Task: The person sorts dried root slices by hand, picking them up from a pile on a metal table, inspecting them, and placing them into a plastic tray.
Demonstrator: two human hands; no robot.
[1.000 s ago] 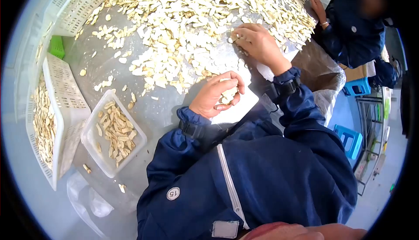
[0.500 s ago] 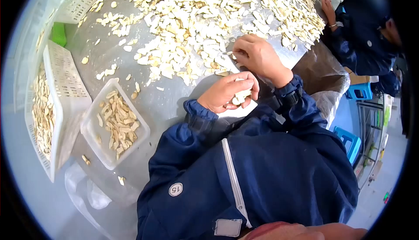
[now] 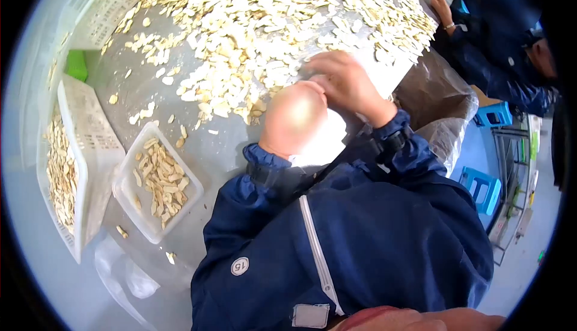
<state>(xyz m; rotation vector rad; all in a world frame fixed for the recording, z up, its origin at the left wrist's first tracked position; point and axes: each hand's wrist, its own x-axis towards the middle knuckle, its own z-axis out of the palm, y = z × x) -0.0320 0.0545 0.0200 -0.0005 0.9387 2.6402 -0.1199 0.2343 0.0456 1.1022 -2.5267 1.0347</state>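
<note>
My left hand is curled above the near edge of the pile, its palm and fingers washed out by glare and blur, so its contents are hidden. Touching it from the right, my right hand has its fingers bent together, with blurred tips; anything between them cannot be made out. Pale dried slices lie spread over the metal table beyond both hands. A bright white area shows just below my hands.
At left are a clear plastic tub of slices, a white perforated basket with more slices, and a green block. At right, a plastic-lined container, blue stools and another person's hand.
My left hand has moved up and left, and the slices seen in it before are now lost in glare. My right hand has shifted slightly left, against it. The view has shifted slightly.
</note>
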